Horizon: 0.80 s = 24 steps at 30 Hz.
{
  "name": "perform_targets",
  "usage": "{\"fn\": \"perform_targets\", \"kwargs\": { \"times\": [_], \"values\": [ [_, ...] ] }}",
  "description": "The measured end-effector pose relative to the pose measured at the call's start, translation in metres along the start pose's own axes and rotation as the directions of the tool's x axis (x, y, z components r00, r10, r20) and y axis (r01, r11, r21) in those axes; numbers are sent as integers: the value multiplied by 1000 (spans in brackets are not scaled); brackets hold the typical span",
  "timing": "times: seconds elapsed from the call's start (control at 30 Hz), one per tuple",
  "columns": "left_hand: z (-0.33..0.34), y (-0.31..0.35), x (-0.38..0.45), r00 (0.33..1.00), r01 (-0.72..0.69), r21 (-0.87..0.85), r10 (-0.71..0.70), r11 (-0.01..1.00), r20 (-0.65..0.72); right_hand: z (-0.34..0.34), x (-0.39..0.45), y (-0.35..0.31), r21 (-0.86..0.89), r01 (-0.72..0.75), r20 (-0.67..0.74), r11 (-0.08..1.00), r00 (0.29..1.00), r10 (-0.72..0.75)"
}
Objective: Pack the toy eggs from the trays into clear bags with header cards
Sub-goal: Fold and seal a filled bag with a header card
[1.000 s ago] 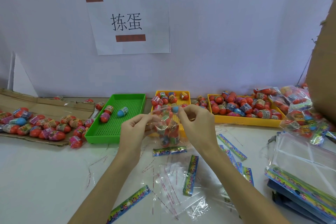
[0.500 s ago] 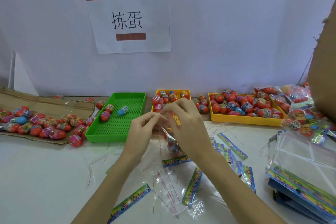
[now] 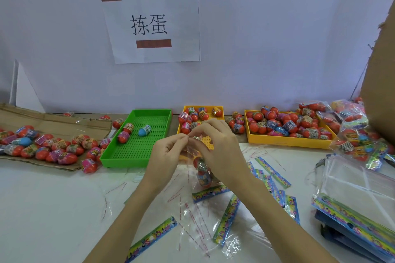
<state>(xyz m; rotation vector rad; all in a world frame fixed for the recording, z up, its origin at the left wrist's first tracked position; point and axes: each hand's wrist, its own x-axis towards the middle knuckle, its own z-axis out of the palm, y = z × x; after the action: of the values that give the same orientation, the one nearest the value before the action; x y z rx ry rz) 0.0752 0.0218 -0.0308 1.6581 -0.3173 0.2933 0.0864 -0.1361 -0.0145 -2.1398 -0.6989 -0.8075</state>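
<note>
Wall sign "拣蛋", hands pinching bag

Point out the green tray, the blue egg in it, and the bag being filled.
green tray (image 3: 136, 161): head view, front wall.
blue egg (image 3: 144, 130): head view, its body.
clear bag (image 3: 203, 172): head view, lower part, over the eggs inside.

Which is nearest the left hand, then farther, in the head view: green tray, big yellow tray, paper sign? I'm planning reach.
From the left hand:
1. Green tray, just to its left.
2. Big yellow tray, off to the right.
3. Paper sign, up on the wall.
</note>
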Motion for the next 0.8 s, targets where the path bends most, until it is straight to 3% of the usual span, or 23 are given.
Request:
{"fn": "perform_targets", "kwargs": {
  "times": [0.13,0.43,0.8],
  "values": [
    [-4,-2,-1,998,-68,170,68,983,5,-1,2,3,-32,26,35,999,999,-25],
    [-1,-3,-1,982,-175,364,188,915,-1,1,2,8,-200,218,0,955,975,-223],
    [-1,-3,-1,993,-108,264,117,958,-20,-4,3,19,-52,174,46,983,984,-172]
  ]
}}
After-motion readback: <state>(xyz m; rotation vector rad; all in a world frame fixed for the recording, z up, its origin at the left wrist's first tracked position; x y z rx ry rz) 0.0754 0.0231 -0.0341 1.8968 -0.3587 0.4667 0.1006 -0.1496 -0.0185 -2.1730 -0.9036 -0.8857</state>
